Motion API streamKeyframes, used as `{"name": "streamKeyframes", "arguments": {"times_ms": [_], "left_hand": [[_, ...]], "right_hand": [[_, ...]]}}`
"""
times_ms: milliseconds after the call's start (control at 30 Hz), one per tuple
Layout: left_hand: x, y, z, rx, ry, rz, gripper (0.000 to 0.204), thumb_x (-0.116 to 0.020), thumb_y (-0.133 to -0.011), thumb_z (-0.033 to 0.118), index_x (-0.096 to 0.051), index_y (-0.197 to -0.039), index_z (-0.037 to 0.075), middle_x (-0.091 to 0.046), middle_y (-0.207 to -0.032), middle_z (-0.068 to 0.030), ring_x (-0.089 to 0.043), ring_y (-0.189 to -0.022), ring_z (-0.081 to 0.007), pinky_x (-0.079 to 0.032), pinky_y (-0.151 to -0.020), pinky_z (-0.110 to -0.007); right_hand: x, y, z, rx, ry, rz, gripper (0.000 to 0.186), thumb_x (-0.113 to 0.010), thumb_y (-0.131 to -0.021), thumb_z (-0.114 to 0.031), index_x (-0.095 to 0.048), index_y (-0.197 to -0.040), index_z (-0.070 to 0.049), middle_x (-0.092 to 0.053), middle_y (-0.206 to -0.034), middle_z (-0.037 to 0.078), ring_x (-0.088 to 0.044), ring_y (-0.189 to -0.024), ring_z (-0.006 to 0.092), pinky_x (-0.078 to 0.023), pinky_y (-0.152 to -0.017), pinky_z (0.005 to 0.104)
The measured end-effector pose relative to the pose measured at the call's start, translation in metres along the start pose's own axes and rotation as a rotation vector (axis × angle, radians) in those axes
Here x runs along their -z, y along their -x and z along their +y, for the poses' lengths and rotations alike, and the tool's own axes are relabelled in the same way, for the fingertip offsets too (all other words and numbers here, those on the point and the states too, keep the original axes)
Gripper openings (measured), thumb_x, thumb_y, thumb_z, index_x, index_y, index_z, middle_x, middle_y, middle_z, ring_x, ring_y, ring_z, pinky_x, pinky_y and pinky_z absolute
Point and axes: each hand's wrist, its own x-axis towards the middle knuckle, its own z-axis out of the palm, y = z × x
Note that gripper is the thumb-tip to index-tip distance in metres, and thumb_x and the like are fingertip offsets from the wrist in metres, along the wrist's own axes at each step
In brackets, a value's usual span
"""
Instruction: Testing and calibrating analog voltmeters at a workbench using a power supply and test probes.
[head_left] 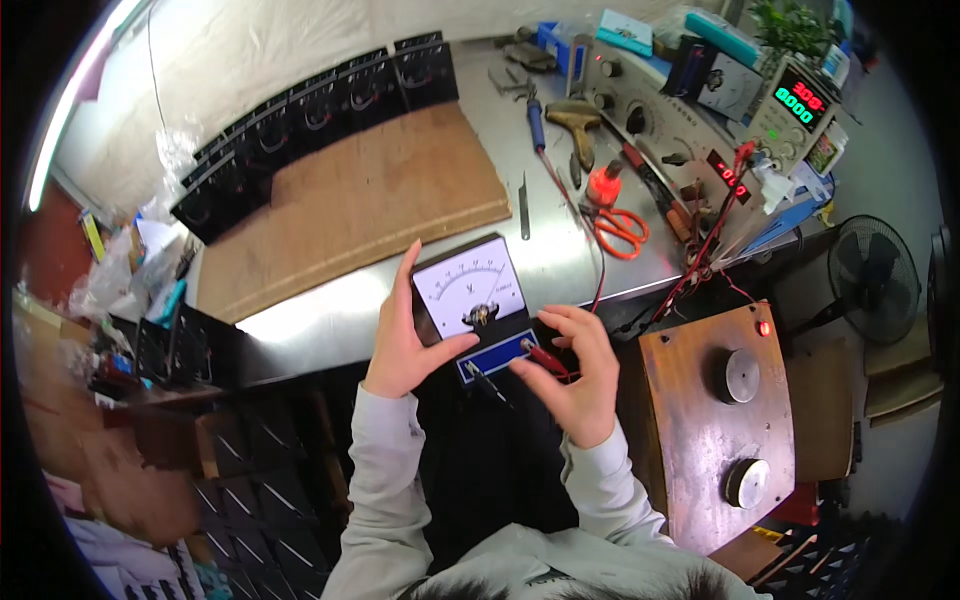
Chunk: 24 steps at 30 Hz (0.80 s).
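Note:
My left hand (402,335) grips an analog panel meter (468,283) by its left side, thumb over its lower front. The meter has a white dial with a thin needle, a black frame and a blue strip (497,357) along the bottom. A black test clip (484,381) is attached at the strip's left, a red test clip (545,357) at its right. Around the red clip, my right hand (582,375) is open, thumb and fingers apart; its thumb tip is close to the strip. Whether it touches the clip is unclear.
Several black meter housings (315,110) line the back of a wooden board (370,190). Tweezers (524,207), orange-handled scissors (622,234) and a soldering iron (536,125) lie on the metal bench. Bench instruments (795,110) stand at right, above a wooden box (700,420) with two metal knobs.

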Motion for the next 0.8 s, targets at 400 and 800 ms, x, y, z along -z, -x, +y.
{"name": "streamKeyframes", "arguments": {"times_ms": [400, 800], "left_hand": [[-0.149, 0.101, 0.038, -0.177, -0.427, -0.456, 0.090, -0.079, -0.082, 0.019, -0.029, -0.154, 0.000, -0.035, -0.154, -0.0260, -0.030, -0.144, -0.0492, -0.030, -0.115, -0.054], [-0.152, 0.090, 0.028, -0.217, -0.564, -0.558, 0.084, -0.076, -0.083, 0.014, -0.032, -0.152, -0.002, -0.041, -0.151, -0.0211, -0.027, -0.146, -0.0486, -0.026, -0.117, -0.052]], "right_hand": [[0.128, 0.140, 0.050, -0.232, 0.668, 0.267, 0.119, -0.091, -0.060, -0.037, -0.028, -0.148, 0.012, -0.043, -0.144, 0.033, -0.047, -0.130, 0.0471, -0.038, -0.110, 0.0473], [0.291, 0.230, 0.087, -1.010, 1.348, 0.885, 0.114, -0.085, -0.066, -0.054, -0.033, -0.143, 0.011, -0.050, -0.134, 0.029, -0.056, -0.114, 0.0448, -0.051, -0.092, 0.0496]]}}
